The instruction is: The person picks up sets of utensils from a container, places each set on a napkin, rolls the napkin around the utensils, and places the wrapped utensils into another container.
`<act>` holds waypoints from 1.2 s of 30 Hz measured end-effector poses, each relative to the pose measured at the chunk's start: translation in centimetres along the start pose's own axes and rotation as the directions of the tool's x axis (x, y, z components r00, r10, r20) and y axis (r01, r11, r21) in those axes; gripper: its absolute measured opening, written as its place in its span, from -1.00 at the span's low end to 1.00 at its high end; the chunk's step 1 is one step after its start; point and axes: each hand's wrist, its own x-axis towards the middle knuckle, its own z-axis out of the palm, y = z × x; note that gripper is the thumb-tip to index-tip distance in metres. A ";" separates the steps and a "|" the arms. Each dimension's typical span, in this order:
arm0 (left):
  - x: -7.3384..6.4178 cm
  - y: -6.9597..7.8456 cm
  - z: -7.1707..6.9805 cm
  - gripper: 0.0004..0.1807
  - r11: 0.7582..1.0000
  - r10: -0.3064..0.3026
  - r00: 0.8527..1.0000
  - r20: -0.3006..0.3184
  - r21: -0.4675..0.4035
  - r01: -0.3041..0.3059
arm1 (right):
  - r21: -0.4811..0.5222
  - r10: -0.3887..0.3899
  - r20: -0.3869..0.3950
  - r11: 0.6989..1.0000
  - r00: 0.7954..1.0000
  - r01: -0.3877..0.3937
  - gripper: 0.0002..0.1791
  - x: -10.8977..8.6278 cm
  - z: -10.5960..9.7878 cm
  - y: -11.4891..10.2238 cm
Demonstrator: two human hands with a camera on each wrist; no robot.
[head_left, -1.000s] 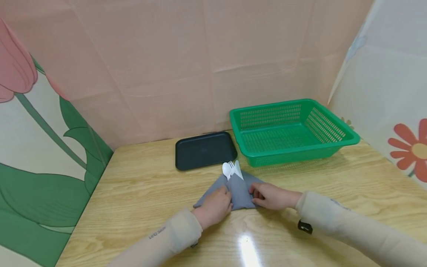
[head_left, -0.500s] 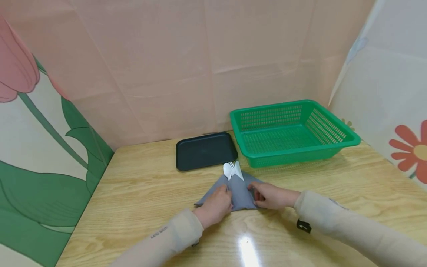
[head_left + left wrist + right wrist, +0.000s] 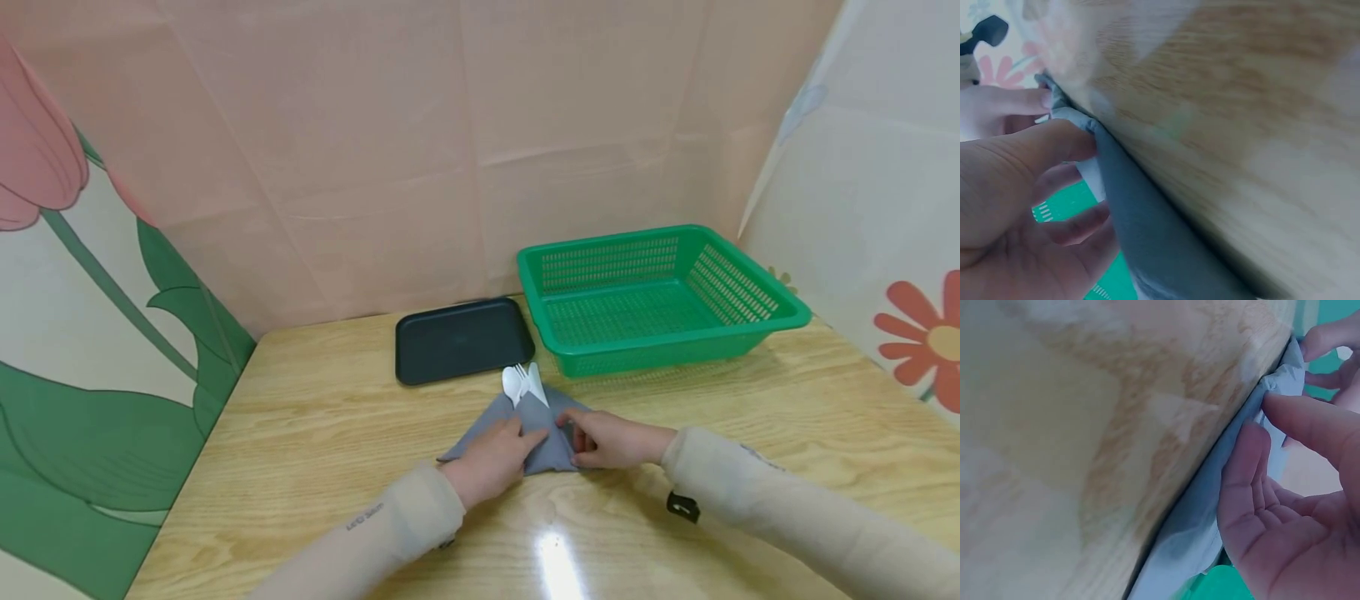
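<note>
A grey cloth napkin (image 3: 480, 429) lies folded on the table, its sides spread like wings. From the pocket of its narrow middle fold stick out a white spoon (image 3: 512, 382), a fork (image 3: 522, 377) and a knife (image 3: 537, 385); their lower parts are hidden. My left hand (image 3: 491, 462) rests at the left of this fold, index finger stretched across it; in the left wrist view its thumb (image 3: 1066, 140) touches the cloth's near edge. On the opposite side my right hand (image 3: 611, 440) pinches the fold's right edge, with thumb and curled fingers close together in the right wrist view.
Behind the napkin lies a black tray (image 3: 461, 342), its near right corner close to the spoon. A green perforated basket (image 3: 675, 343) stands at the back right. Patterned cloths (image 3: 360, 167) hang around the wooden table (image 3: 315, 425).
My left hand has shifted slightly right, and its index finger now reaches across the middle fold instead of staying curled beside it. My right hand stays at the right edge of the fold.
</note>
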 end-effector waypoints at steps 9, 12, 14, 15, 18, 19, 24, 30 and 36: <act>0.1 0.3 0.0 -0.41 0.999 -0.024 1.000 0.012 0.042 0.024 | -0.023 0.034 -0.013 0.999 0.999 -0.034 -0.59 -0.3 -0.5 0.0; 0.1 0.2 -0.1 -0.42 0.999 -0.011 1.000 0.010 0.037 0.011 | -0.041 0.064 -0.030 0.997 0.997 -0.065 -0.64 -0.6 -1.3 0.2; 0.1 0.2 -0.1 -0.42 1.000 -0.003 1.000 0.006 0.031 0.002 | -0.070 0.075 -0.069 0.994 0.995 -0.080 -0.68 -0.9 -2.0 0.5; 0.0 0.1 -0.2 -0.43 1.000 0.003 1.000 0.002 0.031 -0.003 | -0.086 0.082 -0.093 0.992 0.992 -0.090 -0.69 -1.2 -2.3 0.7; -0.1 0.1 -0.3 -0.45 1.000 0.015 1.000 -0.006 0.023 -0.014 | -0.158 0.108 -0.142 0.979 0.984 -0.131 -0.68 -2.0 -3.0 1.5; -0.1 0.1 -0.4 -0.45 1.000 0.020 1.000 -0.006 0.024 -0.020 | -0.177 0.125 -0.147 0.973 0.981 -0.150 -0.67 -2.4 -3.1 1.8; -0.3 0.0 -0.4 -0.45 0.999 0.034 0.999 -0.007 0.020 -0.034 | -0.154 0.240 -0.102 0.955 0.965 -0.254 -0.61 -3.7 -3.3 2.8; -0.3 -0.2 -0.3 -0.46 0.999 0.037 0.999 -0.002 0.018 -0.037 | -0.075 0.322 -0.071 0.942 0.944 -0.327 -0.68 -4.1 -3.2 3.1; 0.0 -0.2 -0.3 -0.45 1.000 0.021 1.000 0.018 0.015 -0.021 | -0.079 0.321 -0.055 0.943 0.946 -0.324 -0.79 -4.0 -3.4 2.9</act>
